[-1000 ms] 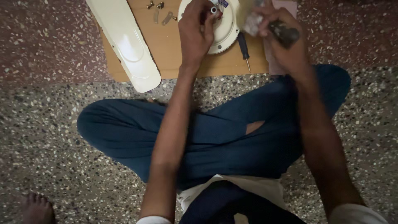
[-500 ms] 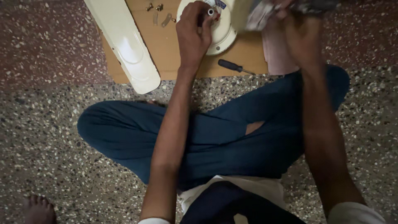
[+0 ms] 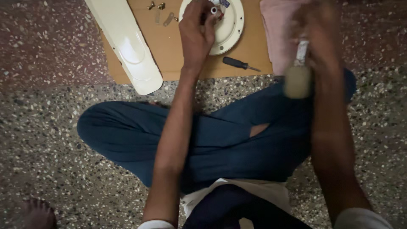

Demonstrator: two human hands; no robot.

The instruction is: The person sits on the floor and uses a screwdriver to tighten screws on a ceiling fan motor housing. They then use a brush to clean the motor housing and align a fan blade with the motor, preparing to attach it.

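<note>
I sit cross-legged on a speckled floor. My left hand [image 3: 197,32] rests on a round cream fan motor housing [image 3: 231,29] lying on a brown cardboard sheet [image 3: 178,51], fingers pinched around a small white part at its centre. My right hand [image 3: 316,34] is raised and blurred, gripping a hammer-like tool [image 3: 297,74] by its metal shaft, with the pale wooden handle hanging down toward me. A black-handled screwdriver [image 3: 237,63] lies on the cardboard between the two hands.
A cream fan blade [image 3: 127,42] lies along the cardboard's left side. Small screws and a metal bracket [image 3: 163,12] sit near the top edge. A pink cloth [image 3: 277,38] lies at the right. Someone's bare foot [image 3: 38,214] shows at the lower left.
My right hand has swung down and toward me with the tool, which now hangs handle-down. The screwdriver now lies bare on the cardboard. My left hand has stayed on the housing.
</note>
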